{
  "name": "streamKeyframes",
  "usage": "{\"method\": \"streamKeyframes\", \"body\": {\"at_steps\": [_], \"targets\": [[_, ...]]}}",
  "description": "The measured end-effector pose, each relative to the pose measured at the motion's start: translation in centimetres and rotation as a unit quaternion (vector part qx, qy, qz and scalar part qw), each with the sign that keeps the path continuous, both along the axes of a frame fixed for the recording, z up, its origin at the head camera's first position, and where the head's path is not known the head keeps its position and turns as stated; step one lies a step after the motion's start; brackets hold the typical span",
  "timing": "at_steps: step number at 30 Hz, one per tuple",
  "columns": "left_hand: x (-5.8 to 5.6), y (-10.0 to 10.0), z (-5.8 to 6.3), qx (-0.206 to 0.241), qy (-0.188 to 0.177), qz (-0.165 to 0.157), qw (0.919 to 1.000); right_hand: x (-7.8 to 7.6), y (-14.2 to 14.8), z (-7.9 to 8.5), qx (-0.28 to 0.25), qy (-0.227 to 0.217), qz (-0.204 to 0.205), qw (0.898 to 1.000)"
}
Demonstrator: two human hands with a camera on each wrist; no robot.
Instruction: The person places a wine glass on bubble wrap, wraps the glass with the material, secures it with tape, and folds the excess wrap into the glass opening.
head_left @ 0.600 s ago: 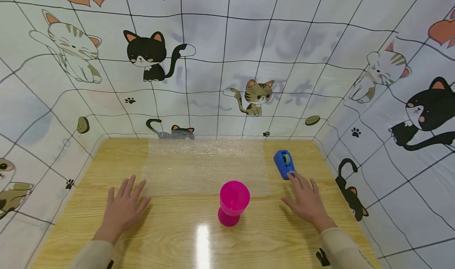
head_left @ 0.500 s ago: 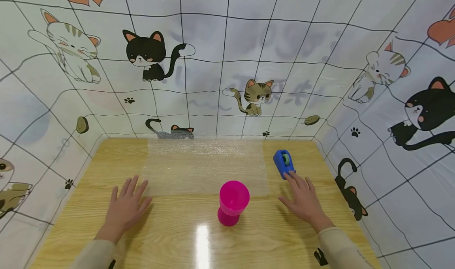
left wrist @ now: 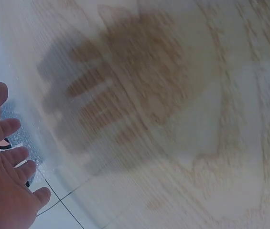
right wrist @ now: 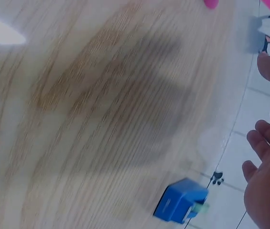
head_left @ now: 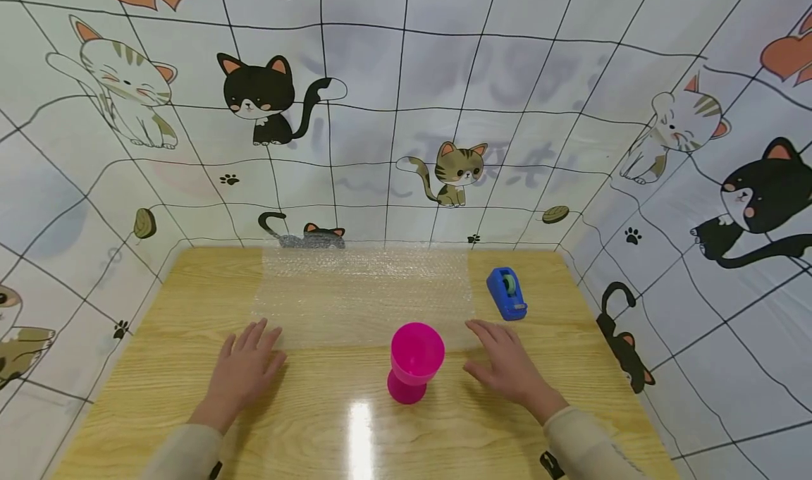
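A bright pink goblet (head_left: 416, 357) stands upright on the wooden table, between the two hands. To its right hovers my right hand (head_left: 510, 367), fingers extended and holding nothing. On the left side my left hand (head_left: 244, 373) is spread above the table, also holding nothing; its fingertips are near the lower left corner of a clear bubble wrap sheet (head_left: 361, 297). That sheet lies flat at the back of the table, behind the goblet. Beyond the right hand sits a blue tape dispenser (head_left: 506, 293) with a greenish roll. In the right wrist view the dispenser (right wrist: 180, 200) appears near the bottom.
The wooden table (head_left: 317, 431) reaches back to a white cloth wall (head_left: 368, 127) with printed cats and grid lines. Similar cloth closes off the left and right sides. A light glare lies on the table in front of the goblet.
My right hand has moved left, away from the tape dispenser and closer to the goblet. The left hand has shifted slightly right. Goblet, sheet and dispenser stay in place.
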State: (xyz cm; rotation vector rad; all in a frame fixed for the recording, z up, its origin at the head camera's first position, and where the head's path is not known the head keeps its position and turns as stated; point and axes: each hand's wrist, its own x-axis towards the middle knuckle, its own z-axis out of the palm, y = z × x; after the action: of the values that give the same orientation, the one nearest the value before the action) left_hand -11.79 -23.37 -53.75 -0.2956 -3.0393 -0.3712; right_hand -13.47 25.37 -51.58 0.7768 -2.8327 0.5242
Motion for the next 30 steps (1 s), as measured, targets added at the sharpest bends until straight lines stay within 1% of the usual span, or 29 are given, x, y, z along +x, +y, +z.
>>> {"method": "streamKeyframes", "body": {"at_steps": [4,8,11,13,15,17,20,24,27,30], "targets": [[0.0,0.5,0.0,0.003,-0.002,0.000,1.0000,0.1,-1.5,-0.1,-0.014,-0.031,0.050,0.998],[0.0,0.9,-0.1,0.000,-0.002,-0.002,1.0000,0.1,-3.1,-0.1,-0.052,-0.059,0.104,0.991],[0.1,1.1,-0.3,-0.006,-0.004,-0.003,1.0000,0.0,-4.4,0.0,-0.110,-0.086,0.140,0.980],[0.0,1.2,-0.5,-0.008,-0.005,-0.002,1.0000,-0.1,-5.2,0.1,-0.151,-0.115,0.157,0.969],[0.0,1.3,-0.6,-0.008,-0.005,-0.002,1.0000,-0.2,-6.0,0.0,-0.191,-0.149,0.168,0.955],[-0.1,1.4,-0.7,-0.008,-0.006,0.001,0.9999,-0.2,-6.5,0.0,-0.225,-0.180,0.175,0.941],[-0.1,1.5,-1.0,-0.012,-0.008,0.005,0.9999,-0.1,-7.0,-0.1,-0.260,-0.202,0.180,0.927],[-0.2,1.6,-1.1,-0.011,-0.010,0.009,0.9999,0.2,-7.3,0.0,-0.284,-0.219,0.165,0.919],[-0.2,1.8,-1.0,-0.004,-0.010,0.010,0.9999,0.4,-7.4,0.2,-0.294,-0.245,0.137,0.914],[-0.3,1.9,-1.0,0.000,-0.012,0.013,0.9998,0.7,-7.6,0.4,-0.304,-0.264,0.119,0.908]]}}
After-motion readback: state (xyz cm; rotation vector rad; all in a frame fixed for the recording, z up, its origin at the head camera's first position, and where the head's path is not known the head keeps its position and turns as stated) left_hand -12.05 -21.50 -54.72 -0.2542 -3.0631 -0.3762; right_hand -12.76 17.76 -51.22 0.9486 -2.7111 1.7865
